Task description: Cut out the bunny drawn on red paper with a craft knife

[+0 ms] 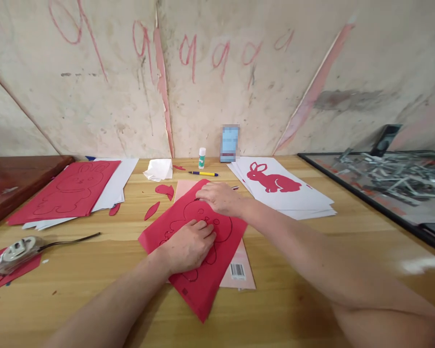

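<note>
Head view: left hand (pixel 189 244), unclenched, rests on red sheet (pixel 203 296) mid-frame—presumably bracing it; right hand (pixel 220 197) curls fingers, grip indeterminable.

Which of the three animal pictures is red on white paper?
The rabbit on the right. The far-left red sheet and the red sheet under the left hand show only drawn outlines.

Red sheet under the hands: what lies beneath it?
A pale pink item with a barcode sticks out beneath the red sheet; its covered part and anything else are hidden.
</note>
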`<state>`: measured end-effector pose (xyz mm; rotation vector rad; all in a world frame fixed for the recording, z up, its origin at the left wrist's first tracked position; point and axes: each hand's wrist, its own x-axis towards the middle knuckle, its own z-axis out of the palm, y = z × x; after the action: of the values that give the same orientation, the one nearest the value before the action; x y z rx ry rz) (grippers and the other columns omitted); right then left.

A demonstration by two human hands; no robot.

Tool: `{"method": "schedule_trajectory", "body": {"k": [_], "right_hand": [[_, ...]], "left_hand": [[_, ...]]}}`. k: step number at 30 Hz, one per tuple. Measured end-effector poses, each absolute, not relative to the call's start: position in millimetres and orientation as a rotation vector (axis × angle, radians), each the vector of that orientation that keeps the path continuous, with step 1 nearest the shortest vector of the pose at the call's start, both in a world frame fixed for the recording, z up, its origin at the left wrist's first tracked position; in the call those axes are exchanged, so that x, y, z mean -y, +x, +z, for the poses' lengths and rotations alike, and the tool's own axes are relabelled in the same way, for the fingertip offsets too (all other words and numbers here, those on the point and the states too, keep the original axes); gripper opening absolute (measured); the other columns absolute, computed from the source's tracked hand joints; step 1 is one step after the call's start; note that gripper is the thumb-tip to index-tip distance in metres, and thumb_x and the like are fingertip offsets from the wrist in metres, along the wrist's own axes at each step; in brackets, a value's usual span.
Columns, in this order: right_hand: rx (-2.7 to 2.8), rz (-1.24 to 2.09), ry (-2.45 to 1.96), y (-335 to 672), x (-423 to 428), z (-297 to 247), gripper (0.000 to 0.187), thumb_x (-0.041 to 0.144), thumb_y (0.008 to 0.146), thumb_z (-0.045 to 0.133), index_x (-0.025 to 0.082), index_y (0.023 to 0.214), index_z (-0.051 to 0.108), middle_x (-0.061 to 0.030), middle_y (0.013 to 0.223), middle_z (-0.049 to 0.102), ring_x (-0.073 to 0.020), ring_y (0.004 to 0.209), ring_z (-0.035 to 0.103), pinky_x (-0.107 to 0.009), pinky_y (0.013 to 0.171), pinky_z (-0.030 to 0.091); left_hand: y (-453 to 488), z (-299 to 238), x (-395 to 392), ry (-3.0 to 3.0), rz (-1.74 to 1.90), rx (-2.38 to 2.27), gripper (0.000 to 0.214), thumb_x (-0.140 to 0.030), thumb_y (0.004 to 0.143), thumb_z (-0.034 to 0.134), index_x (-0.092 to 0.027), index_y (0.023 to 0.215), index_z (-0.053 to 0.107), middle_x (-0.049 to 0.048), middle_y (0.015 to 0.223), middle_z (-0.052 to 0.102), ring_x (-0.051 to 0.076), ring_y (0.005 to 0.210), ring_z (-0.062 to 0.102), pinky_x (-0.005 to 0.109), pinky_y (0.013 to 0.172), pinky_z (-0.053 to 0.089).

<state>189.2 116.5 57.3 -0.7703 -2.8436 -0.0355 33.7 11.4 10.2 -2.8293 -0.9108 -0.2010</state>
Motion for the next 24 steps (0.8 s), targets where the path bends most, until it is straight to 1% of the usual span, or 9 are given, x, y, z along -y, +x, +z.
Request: {"method": "schedule_trajectory", "body": {"k": [3,7,10,16,21,24], "right_hand": [[2.894,-0.069,-0.803,205.3,-107.9,55.4,0.023,0.007,0.085,0.043,0.017,0.087,0.064,-0.0048,0.080,0.063,-0.0161,0.077,0.052,-0.027,0.063,0.029],[2.775,0.013,-0.932,226.8,-96.6,42.5,0.023,0.015,0.091,0.042,0.017,0.094,0.064,-0.0053,0.085,0.064,-0.0161,0.082,0.054,-0.027,0.070,0.034],[2.706,0.063,-1.023,231.6,-92.0,31.7,0.025,0.014,0.091,0.041,0.018,0.095,0.065,-0.0048,0.086,0.065,-0.0163,0.082,0.055,-0.027,0.072,0.036],[2.702,0.094,-1.014,229.7,-92.8,18.0,0.025,0.012,0.090,0.042,0.018,0.093,0.066,-0.0052,0.084,0.064,-0.0162,0.081,0.054,-0.028,0.072,0.036],[2.736,0.055,-0.984,236.4,-92.8,15.4,0.025,0.015,0.092,0.040,0.018,0.086,0.064,-0.0036,0.079,0.062,-0.0156,0.077,0.051,-0.027,0.069,0.033],[2.794,0.011,-0.984,239.7,-91.3,18.0,0.023,0.010,0.087,0.042,0.018,0.083,0.063,-0.0030,0.078,0.059,-0.0156,0.075,0.049,-0.028,0.066,0.031]], "left_hand": [[34.9,11.7,-11.2,-2.844,-0.198,0.894,0.030,-0.015,0.087,0.046,-0.010,0.115,0.058,0.0125,0.119,0.060,0.027,0.103,0.056,0.040,0.083,0.048],[36.0,12.5,-10.6,-2.870,-0.190,0.890,0.030,-0.014,0.085,0.050,-0.012,0.113,0.058,0.0121,0.118,0.060,0.026,0.102,0.056,0.038,0.084,0.048],[35.4,10.7,-10.5,-2.867,-0.213,0.900,0.030,-0.014,0.085,0.050,-0.013,0.114,0.057,0.0124,0.117,0.061,0.026,0.104,0.056,0.039,0.085,0.048],[34.2,10.4,-11.3,-2.877,-0.218,0.910,0.031,-0.015,0.089,0.045,-0.013,0.117,0.056,0.0121,0.117,0.061,0.026,0.104,0.055,0.041,0.087,0.048],[34.1,11.0,-12.4,-2.897,-0.262,0.918,0.031,-0.016,0.089,0.044,-0.013,0.117,0.057,0.0125,0.119,0.061,0.026,0.104,0.055,0.041,0.087,0.049],[33.2,8.2,-13.5,-2.905,-0.321,0.910,0.033,-0.015,0.090,0.043,-0.013,0.120,0.056,0.0124,0.123,0.059,0.025,0.105,0.055,0.042,0.089,0.049]]}}
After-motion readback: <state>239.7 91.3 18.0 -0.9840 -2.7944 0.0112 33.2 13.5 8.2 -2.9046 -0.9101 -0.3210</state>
